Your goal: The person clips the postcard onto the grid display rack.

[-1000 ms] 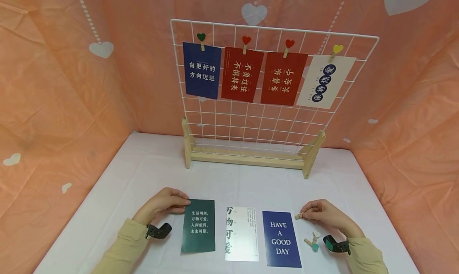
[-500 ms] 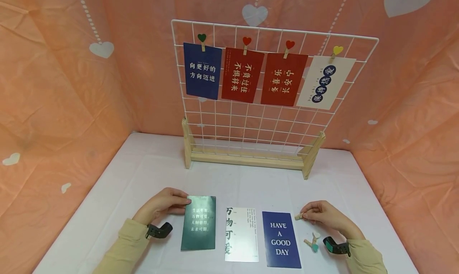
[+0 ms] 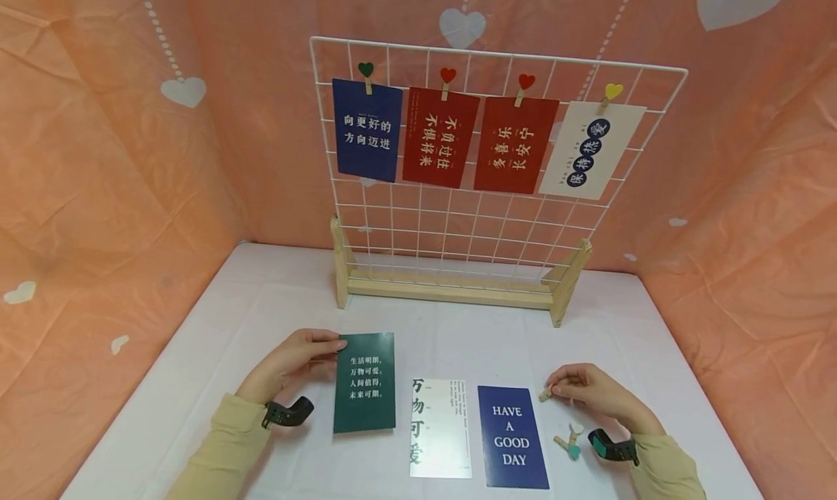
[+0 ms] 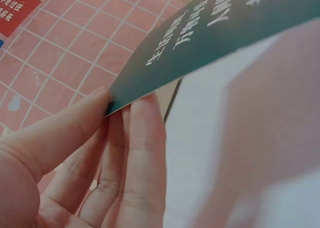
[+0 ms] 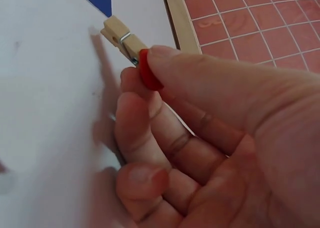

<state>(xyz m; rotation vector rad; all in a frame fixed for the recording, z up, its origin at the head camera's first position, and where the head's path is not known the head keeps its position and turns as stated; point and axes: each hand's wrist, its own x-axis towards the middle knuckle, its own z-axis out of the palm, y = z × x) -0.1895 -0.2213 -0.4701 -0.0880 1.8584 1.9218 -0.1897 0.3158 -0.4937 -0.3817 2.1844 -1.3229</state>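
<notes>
My left hand (image 3: 302,356) pinches a dark green card (image 3: 365,413) with white writing by its upper left corner. In the left wrist view the green card (image 4: 200,47) is lifted off the table, thumb on its printed face and fingers behind. My right hand (image 3: 591,391) holds a small wooden clothespin (image 3: 546,394) between thumb and index finger. Seen from the right wrist, this clothespin (image 5: 120,35) has a red piece (image 5: 149,71) under the thumb, and its wooden jaws point away from the hand. A white card (image 3: 439,427) and a blue card (image 3: 514,437) lie between the hands.
Two more clothespins (image 3: 567,448) lie beside the right wrist. A white wire grid (image 3: 445,220) on a wooden stand (image 3: 451,294) rises behind, with several cards clipped along its top, among them a red card (image 3: 516,145). Orange cloth (image 3: 118,195) surrounds the white table (image 3: 281,296).
The left hand has raised the green card, which moved up and away from the table's front. My right hand stays almost still with its clothespin.
</notes>
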